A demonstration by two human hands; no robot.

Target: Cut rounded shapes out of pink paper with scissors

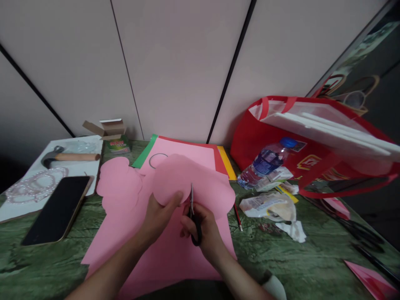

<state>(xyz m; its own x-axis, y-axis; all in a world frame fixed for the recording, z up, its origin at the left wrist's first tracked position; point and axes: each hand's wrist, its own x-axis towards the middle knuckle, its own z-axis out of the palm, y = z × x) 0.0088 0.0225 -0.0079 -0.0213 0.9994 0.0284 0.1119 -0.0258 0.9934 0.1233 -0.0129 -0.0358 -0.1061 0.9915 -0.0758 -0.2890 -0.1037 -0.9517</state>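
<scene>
My left hand [162,212] pinches a sheet of pink paper [175,171] by its lower edge, thumb on top. The sheet is raised and has a rounded, scalloped outline. In my right hand [203,229] is a pair of scissors [196,227] with black handles, its blades pointing away from me at the paper, just right of my left thumb. Whether the blades are parted is hard to make out. Under both hands lies a larger pink sheet [162,262]. A cut pink piece with wavy edges [118,187] rests to the left.
Left stand a phone [59,208], a hammer [75,156], beaded strands [37,185] and a small open box [117,141]. Behind lie coloured sheets [220,162]. Right are a pencil [238,217], a water bottle [265,162], plastic packaging [270,206] and a red bag [250,129] against the wall.
</scene>
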